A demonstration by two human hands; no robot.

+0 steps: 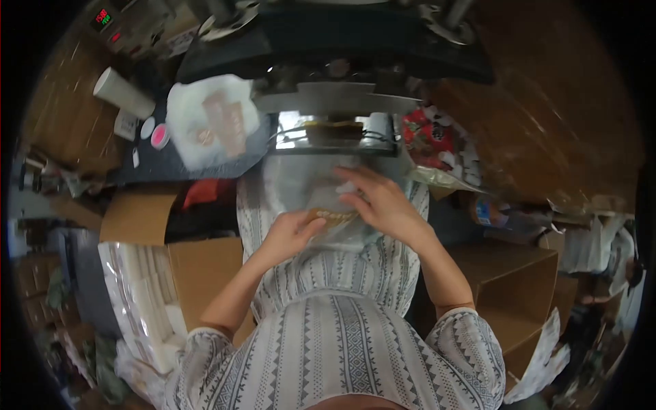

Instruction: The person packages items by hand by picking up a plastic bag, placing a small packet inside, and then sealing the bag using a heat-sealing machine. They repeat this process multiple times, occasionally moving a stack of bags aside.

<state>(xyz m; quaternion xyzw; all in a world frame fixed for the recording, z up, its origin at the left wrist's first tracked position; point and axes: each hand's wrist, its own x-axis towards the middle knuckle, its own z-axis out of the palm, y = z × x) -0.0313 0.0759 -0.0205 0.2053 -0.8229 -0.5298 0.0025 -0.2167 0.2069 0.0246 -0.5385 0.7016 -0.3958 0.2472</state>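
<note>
Clear plastic bag [290, 181]: left fingers [311, 228] grip its near side, right fingers [363, 180] parted over it. Smooth it gently, keeping it flat.

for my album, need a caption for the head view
Two hands handle a clear plastic bag in front of a dark machine

White patterned garment [335, 348]; grey zigzag and diamond stripes; short loose sleeves [468, 342].

Nothing reads clearly; the display's [102, 18] red and green digits blur.
</note>
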